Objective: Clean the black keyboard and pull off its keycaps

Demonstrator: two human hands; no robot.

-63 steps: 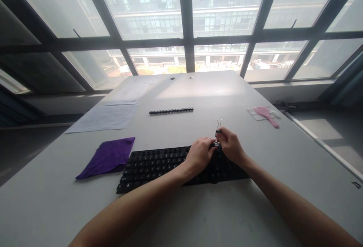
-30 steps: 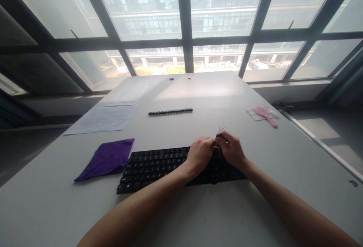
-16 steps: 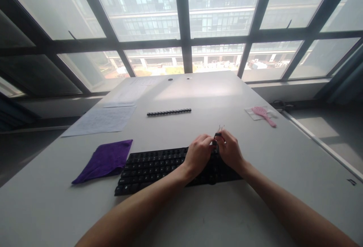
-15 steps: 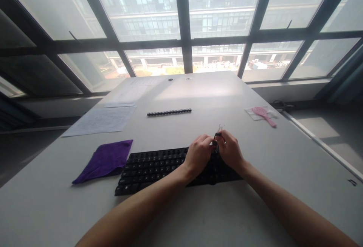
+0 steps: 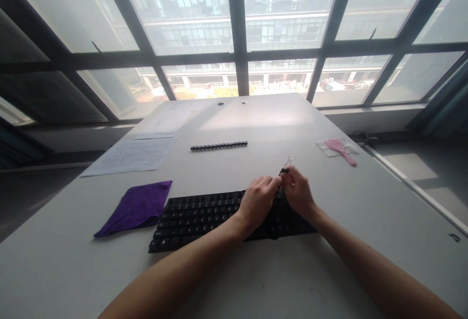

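A black keyboard point(image 5: 204, 214) lies in front of me, its right part covered by my hands. Above that part, my right hand point(image 5: 298, 189) is closed around a keycap puller, whose thin wire prongs point(image 5: 289, 160) point away from me. My left hand point(image 5: 259, 198) meets it with fingers pinched together on a small black piece point(image 5: 283, 170) that looks like a keycap. The fingertips hide most of it. Farther back on the table lies a straight row of black keycaps point(image 5: 219, 146).
A folded purple cloth point(image 5: 137, 207) is left of the keyboard, with paper sheets point(image 5: 131, 155) behind it. To the right, a pink hairbrush point(image 5: 340, 150) rests on a clear plastic bag point(image 5: 325, 149). The white table point(image 5: 256, 280) reaches toward the windows.
Both hands have shifted slightly, with the puller's prongs moving a little right and away from me. My left fingers now cover the small dark block that showed beneath them earlier.
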